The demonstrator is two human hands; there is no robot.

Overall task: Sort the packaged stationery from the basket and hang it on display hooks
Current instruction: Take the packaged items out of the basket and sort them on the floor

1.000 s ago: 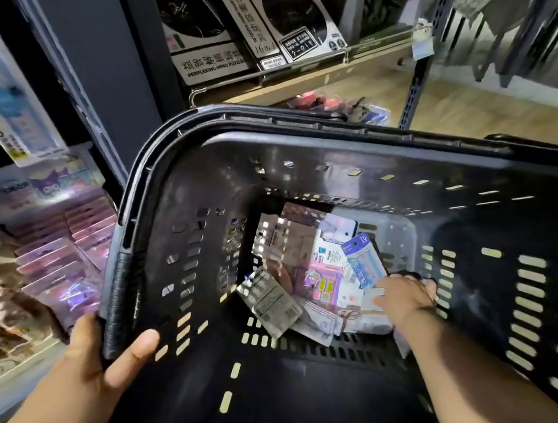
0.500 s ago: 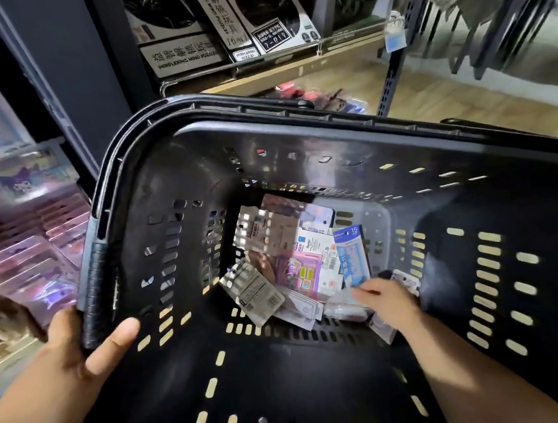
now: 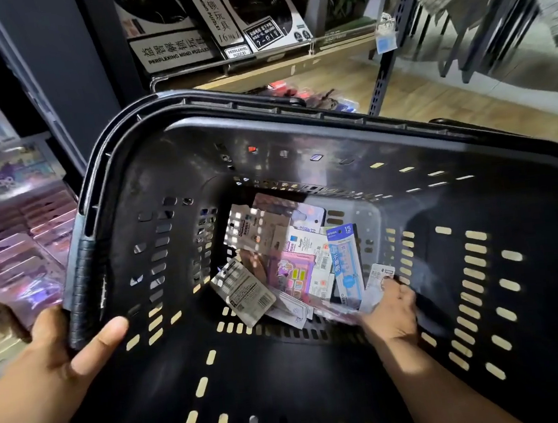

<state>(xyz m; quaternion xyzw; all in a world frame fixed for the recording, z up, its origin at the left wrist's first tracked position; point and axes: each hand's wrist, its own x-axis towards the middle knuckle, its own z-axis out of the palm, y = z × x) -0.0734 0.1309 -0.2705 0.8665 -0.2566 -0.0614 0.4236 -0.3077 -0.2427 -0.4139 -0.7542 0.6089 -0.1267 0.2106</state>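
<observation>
Left hand grips the basket handle lower left, right hand pinches a small white pack beside the stationery pile mid-frame on the basket floor; probably light, flat, slippery, so pinch the stiff card header.

The basket fills the middle, its mouth tipped toward the camera. A heap of packets lies on its floor. In the heap, a flat packet lies at 8 o'clock and a ruler pack at 3 o'clock. Just right of it, the right hand holds a small card pack. The left hand grips the basket's rim at 8 o'clock. Behind the basket at 12 o'clock, puzzle boxes stand on a shelf
</observation>
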